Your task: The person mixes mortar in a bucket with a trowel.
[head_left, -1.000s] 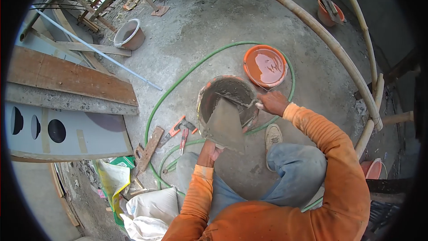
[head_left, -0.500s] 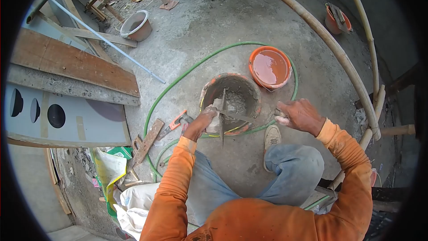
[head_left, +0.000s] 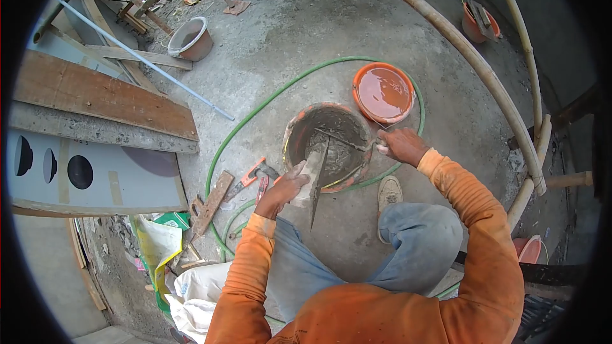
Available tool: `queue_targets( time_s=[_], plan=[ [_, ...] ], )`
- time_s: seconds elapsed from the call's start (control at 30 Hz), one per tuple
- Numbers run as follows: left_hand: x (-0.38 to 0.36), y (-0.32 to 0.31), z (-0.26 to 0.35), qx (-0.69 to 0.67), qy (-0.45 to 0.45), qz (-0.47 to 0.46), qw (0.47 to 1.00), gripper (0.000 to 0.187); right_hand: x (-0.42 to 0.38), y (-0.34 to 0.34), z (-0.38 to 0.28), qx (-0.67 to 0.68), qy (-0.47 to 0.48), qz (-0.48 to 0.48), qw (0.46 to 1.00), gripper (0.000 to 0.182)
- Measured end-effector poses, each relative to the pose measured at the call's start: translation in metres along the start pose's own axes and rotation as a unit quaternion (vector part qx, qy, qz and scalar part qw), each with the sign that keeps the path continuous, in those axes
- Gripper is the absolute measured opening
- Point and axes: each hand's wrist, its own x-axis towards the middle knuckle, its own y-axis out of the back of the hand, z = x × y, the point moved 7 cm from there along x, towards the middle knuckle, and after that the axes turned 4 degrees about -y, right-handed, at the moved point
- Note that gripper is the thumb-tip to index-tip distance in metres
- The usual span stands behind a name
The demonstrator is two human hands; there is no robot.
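Note:
My left hand (head_left: 282, 192) is wrapped round a pale grey, mortar-caked hand board (head_left: 310, 181), its thin flat face seen almost edge-on beside the mortar bucket. In my right hand (head_left: 403, 145) is a trowel (head_left: 344, 139), gripped by its handle at the bucket's right side. The narrow-looking blade reaches left over the bucket (head_left: 289, 143), overlapping the wet grey mortar (head_left: 347, 160) inside. Just behind, an orange bucket (head_left: 358, 84) holds murky, reddish-looking water.
A green hose (head_left: 237, 132) loops round both buckets. To the left lie a handsaw (head_left: 213, 200), an orange-handled tool (head_left: 254, 173) and wooden planks (head_left: 105, 92). Another bucket (head_left: 199, 48) stands farther back. Bamboo poles (head_left: 468, 51) curve along the right, near a small orange bucket (head_left: 473, 28).
My right hand has moved left toward the bucket, bringing the trowel blade farther back over the mortar. My left hand has shifted slightly down and left, tilting the board.

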Motion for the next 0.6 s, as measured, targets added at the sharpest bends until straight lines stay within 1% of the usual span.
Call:
queue_targets(
  time_s=[0.03, 0.1, 0.13, 0.2, 0.23, 0.27, 0.33, 0.37, 0.4, 0.43, 0.47, 0.53, 0.57, 0.6],
  plan=[
    [0.002, 0.002, -0.007, -0.001, -0.003, 0.002, 1.000, 0.075, 0.004, -0.002, 0.004, -0.003, 0.001, 0.002, 1.000, 0.034],
    [0.009, 0.012, -0.017, 0.043, -0.061, 0.031, 0.997, 0.074, 0.013, -0.008, 0.008, -0.017, -0.003, -0.016, 1.000, 0.033],
    [0.005, 0.016, -0.014, 0.041, -0.059, 0.036, 0.997, 0.074, 0.013, -0.005, 0.008, -0.018, 0.003, -0.017, 1.000, 0.033],
    [-0.008, 0.030, 0.010, 0.234, -0.029, 0.091, 0.968, 0.072, 0.003, 0.020, 0.007, 0.046, 0.012, 0.025, 0.999, 0.032],
    [-0.014, 0.033, 0.026, 0.282, -0.014, 0.114, 0.953, 0.068, -0.006, 0.039, 0.004, 0.051, 0.013, 0.044, 0.998, 0.031],
    [-0.010, 0.035, 0.029, 0.279, -0.011, 0.115, 0.953, 0.068, -0.016, 0.055, 0.001, 0.050, 0.017, 0.041, 0.998, 0.031],
    [-0.002, 0.040, 0.039, 0.382, -0.022, 0.122, 0.916, 0.064, -0.037, 0.083, -0.008, 0.003, 0.025, 0.016, 1.000, 0.033],
    [0.001, 0.041, 0.042, 0.381, -0.021, 0.121, 0.916, 0.064, -0.047, 0.095, -0.012, 0.003, 0.025, 0.014, 1.000, 0.033],
    [0.004, 0.040, 0.050, 0.425, -0.042, 0.130, 0.895, 0.062, -0.059, 0.104, -0.021, -0.025, 0.052, -0.003, 0.998, 0.034],
    [0.007, 0.038, 0.058, 0.467, -0.064, 0.137, 0.871, 0.060, -0.070, 0.110, -0.029, -0.052, 0.078, -0.020, 0.995, 0.035],
    [0.008, 0.037, 0.064, 0.467, -0.068, 0.132, 0.872, 0.060, -0.079, 0.120, -0.035, -0.052, 0.072, -0.022, 0.996, 0.035],
    [0.009, 0.033, 0.082, 0.524, -0.087, 0.126, 0.838, 0.056, -0.092, 0.129, -0.057, -0.072, 0.114, -0.036, 0.990, 0.035],
    [0.011, 0.031, 0.086, 0.525, -0.091, 0.122, 0.837, 0.056, -0.095, 0.129, -0.061, -0.072, 0.109, -0.037, 0.991, 0.035],
    [0.011, 0.030, 0.089, 0.542, -0.096, 0.122, 0.826, 0.054, -0.097, 0.127, -0.067, -0.083, 0.120, -0.040, 0.988, 0.035]
  ],
)
